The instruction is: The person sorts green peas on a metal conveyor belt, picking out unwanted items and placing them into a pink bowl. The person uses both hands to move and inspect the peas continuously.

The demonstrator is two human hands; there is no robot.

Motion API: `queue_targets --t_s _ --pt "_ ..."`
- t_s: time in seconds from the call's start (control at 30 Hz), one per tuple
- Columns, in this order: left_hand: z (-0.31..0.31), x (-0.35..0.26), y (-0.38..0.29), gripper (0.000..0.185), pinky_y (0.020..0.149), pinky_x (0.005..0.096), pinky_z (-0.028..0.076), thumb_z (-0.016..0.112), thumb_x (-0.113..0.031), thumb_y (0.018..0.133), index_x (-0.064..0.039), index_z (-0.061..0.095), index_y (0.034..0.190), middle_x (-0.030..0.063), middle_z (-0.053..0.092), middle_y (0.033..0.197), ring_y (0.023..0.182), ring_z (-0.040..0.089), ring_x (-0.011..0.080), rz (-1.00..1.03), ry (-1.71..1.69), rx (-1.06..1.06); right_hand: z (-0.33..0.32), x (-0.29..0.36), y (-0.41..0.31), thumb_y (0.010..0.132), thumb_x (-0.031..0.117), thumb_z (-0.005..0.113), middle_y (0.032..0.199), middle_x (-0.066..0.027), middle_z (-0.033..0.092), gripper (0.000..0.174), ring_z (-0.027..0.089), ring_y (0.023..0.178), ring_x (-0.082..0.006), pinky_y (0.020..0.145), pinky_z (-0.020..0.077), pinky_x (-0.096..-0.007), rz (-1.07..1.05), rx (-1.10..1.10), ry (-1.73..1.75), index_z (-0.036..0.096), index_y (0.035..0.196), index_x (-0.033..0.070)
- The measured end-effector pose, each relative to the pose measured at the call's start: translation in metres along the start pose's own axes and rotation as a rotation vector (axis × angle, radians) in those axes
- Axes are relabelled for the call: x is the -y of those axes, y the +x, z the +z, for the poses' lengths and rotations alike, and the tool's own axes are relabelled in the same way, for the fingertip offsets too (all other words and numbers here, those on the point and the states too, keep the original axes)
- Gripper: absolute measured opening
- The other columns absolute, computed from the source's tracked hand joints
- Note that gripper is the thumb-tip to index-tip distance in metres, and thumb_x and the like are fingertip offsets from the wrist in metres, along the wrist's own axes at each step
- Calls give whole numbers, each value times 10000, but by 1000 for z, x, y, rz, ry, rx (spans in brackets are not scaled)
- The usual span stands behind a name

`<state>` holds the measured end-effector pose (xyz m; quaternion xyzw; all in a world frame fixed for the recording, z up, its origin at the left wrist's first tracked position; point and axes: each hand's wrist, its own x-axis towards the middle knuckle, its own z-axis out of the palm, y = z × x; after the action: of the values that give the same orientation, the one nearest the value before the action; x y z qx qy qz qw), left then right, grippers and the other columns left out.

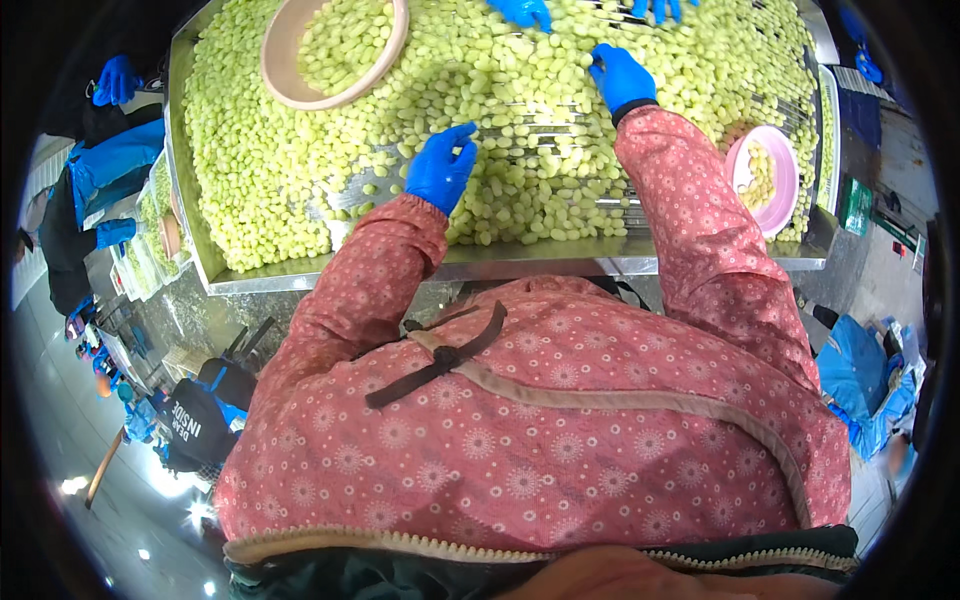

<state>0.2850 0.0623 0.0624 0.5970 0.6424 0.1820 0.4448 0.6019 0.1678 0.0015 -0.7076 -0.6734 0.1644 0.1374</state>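
Loose green grapes (525, 202) cover a metal sorting table (465, 268) with slatted bars (551, 127) showing between them. My left hand (442, 169), in a blue glove, is over the near middle of the grapes, its thumb and fingers curled; whether a grape is between them I cannot tell. Farther out and to the right, my right hand (621, 76), also blue-gloved, reaches over the grapes with fingertips bent close together; their contents are hidden. A pink bowl (787, 180) holding some yellowish grapes stands by my right forearm. At the far left a larger beige bowl (276, 71) holds green grapes.
Across the table, a co-worker's gloved hands (525, 13) touch the grapes. Raised metal walls edge the table. More co-workers in blue gloves and aprons stand to the left, beside clear crates (142, 255) of grapes. Another person in blue (855, 367) is at the right.
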Motion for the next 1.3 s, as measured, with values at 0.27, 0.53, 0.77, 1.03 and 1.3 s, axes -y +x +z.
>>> queue_targets --t_s 0.27,0.53,0.77,1.03,1.3 --pt "12 -4 29 254 783 302 523 624 -222 956 -160 708 1187 69 708 1024 870 657 167 13 -25 -51 -6 28 -97 975 306 573 830 -46 661 282 568 558 -114 467 443 -267 523 464 1015 665 1156 111" --pt "47 -51 149 304 851 407 530 572 -155 915 -190 671 1201 116 666 1147 1005 644 330 724 373 -227 46 0 -176 944 201 578 784 -15 617 259 489 512 -103 453 425 -252 -248 302 681 693 1167 139" --pt "44 -25 145 231 854 430 520 616 -203 930 -203 673 1154 136 643 1077 1002 630 330 387 565 -46 -12 -20 -149 994 232 553 728 7 579 247 475 558 -70 523 445 -249 656 120 1116 676 1187 140" --pt "34 -9 103 407 927 404 503 587 -215 949 -254 574 1353 134 621 1213 1070 620 305 323 429 -103 -8 -3 -59 942 370 561 1054 -132 706 344 676 923 -334 787 526 -450 186 216 14 591 1196 141" --pt "23 7 27 457 918 354 531 584 -93 929 -203 562 1372 148 552 1369 1192 592 285 323 170 -112 14 12 -57 914 391 563 1030 -193 702 444 677 916 -387 789 520 -505 218 342 -81 538 1214 65"
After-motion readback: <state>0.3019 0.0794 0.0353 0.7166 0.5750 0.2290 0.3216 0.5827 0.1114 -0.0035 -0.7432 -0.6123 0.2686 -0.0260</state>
